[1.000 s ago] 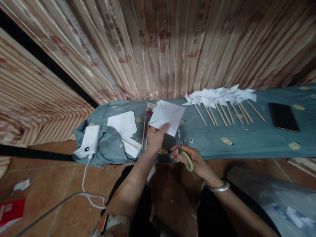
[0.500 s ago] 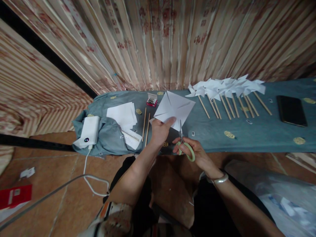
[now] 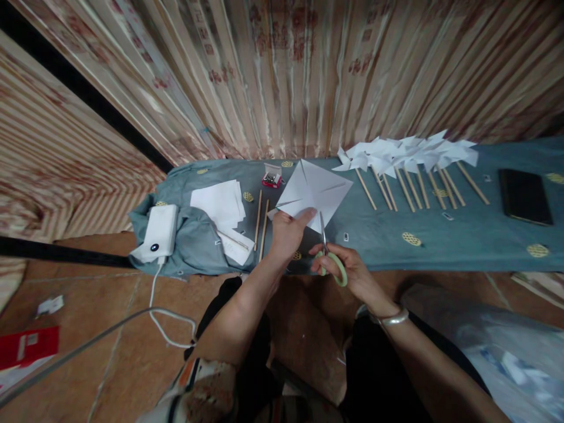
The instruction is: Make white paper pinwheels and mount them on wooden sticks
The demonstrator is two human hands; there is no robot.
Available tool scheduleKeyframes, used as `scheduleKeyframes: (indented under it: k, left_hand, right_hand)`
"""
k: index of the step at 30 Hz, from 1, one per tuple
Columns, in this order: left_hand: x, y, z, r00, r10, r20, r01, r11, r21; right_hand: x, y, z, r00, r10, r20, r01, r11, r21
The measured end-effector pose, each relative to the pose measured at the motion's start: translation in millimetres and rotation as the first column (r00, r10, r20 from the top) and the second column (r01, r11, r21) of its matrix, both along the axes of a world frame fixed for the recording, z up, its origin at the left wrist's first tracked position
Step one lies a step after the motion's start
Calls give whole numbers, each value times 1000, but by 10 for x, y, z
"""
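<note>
A white square of paper [image 3: 314, 191], with slits running in from its corners, is pinched by my left hand [image 3: 288, 232] at its near left edge. My right hand [image 3: 346, 267] grips scissors with light green handles [image 3: 338, 271]. Their metal blades lie at the paper's near corner, just right of my left thumb. Beyond the paper stands a small open red and white box [image 3: 272, 177] of shiny little metal pieces. Two wooden sticks [image 3: 258, 220] lie left of my left hand.
Several paper pinwheels [image 3: 396, 155] on sticks lie in a row at the back right, near a dark phone [image 3: 525, 197]. Farther left are white paper sheets [image 3: 218, 202] and a white power bank [image 3: 161, 232] with a cable. A curtain [image 3: 286, 76] hangs behind.
The scissor blades have moved slightly farther into the paper's near corner. Both hands keep their hold, and the view has shifted a little.
</note>
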State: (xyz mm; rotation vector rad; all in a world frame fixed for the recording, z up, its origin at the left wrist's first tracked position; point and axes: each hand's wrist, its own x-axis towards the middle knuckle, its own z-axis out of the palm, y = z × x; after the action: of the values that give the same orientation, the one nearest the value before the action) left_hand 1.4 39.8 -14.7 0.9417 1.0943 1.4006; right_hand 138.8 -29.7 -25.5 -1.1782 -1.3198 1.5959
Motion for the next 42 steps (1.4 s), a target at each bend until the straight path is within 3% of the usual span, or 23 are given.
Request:
scheduleKeyframes:
  k: [35,42]
  left_hand:
    - [-37,0,20,999,30,32,-30,1000,0]
    - [-42,-14,20,1000,1,-9,-2,999,-33]
  right_hand:
    - [-48,19,-14,997,-67,-41,61,990,-125]
    - [-14,31,-22,999,-41,-19,40,997,-66]
